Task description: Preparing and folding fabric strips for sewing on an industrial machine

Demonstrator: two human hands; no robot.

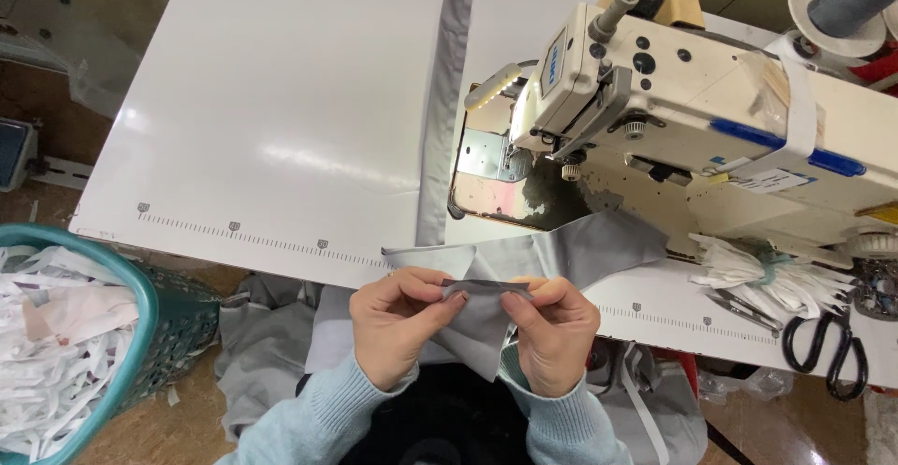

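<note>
The white tabletop (281,100) lies broad and bare to the left of the sewing machine (692,119), with a printed ruler line running along its near edge. A long grey strip (447,100) runs from the far edge down toward the person. The right side is crowded: the machine, a bundle of white strips (776,278), and black scissors (832,348) close to the near edge.

At the lower left, a teal basket (164,320) stands on the floor, piled with white fabric scraps (51,334). More grey cloth hangs heaped below the tabletop's edge.

The grey fabric piece (561,254) is smooth and slightly shiny; it trails from under the machine's needle area, over the near edge, and down to the hands just in front of the person's body. The left hand (398,329) and right hand (552,334) each have a closed grip on it, thumb and fingers pinching a folded edge held level between them, the rest hanging below in a point.
</note>
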